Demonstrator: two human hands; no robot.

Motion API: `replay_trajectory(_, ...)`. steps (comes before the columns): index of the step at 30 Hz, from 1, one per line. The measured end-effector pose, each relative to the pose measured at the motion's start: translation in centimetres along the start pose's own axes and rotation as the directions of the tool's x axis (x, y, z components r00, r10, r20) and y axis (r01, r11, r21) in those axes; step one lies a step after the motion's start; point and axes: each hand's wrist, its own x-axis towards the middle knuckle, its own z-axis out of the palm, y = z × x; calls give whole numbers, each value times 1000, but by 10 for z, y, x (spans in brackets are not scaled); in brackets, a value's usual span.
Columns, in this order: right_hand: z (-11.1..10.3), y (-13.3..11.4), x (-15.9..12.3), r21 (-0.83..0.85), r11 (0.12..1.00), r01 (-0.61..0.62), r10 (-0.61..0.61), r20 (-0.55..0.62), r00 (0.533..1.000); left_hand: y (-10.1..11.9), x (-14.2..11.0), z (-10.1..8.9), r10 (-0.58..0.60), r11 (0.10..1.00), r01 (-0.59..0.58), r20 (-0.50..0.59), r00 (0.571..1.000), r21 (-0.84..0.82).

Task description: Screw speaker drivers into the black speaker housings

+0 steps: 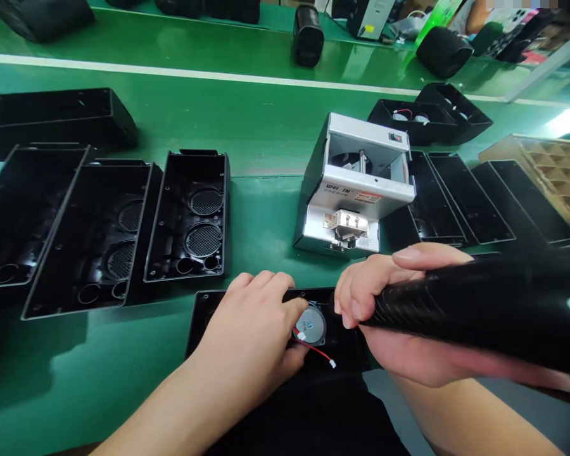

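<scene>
A black plastic speaker shell (204,313) lies open at the near edge of the green table. Inside it sits a small round speaker (310,324) with a silver back and a red wire ending in a white plug (331,363). My left hand (251,326) rests on the shell, its fingertips touching the speaker's left side. My right hand (389,316) grips a thick black electric screwdriver (479,307), whose tip end points down at the speaker's right side; the tip itself is hidden behind my fingers.
A grey screw feeder box (356,183) stands just beyond my hands. Several empty black shells (187,215) lie in a row at the left, more shells (451,196) at the right. A cardboard grid tray (555,171) sits far right. Black cylinders stand at the back.
</scene>
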Motion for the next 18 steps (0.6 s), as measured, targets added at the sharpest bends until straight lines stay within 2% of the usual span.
replay_trajectory(3,8,9,0,17,996,87,-86,-62,994,1,0,-3,-9,1000,9,20,1000,8)
replay_trajectory(14,14,20,-10,-17,996,87,-88,-165,982,3,-1,-3,-17,1000,16,31,999,21)
replay_trajectory(18,8,2,-5,-1,1000,23,-23,-157,987,2,-2,-1,-35,999,35,12,999,-14)
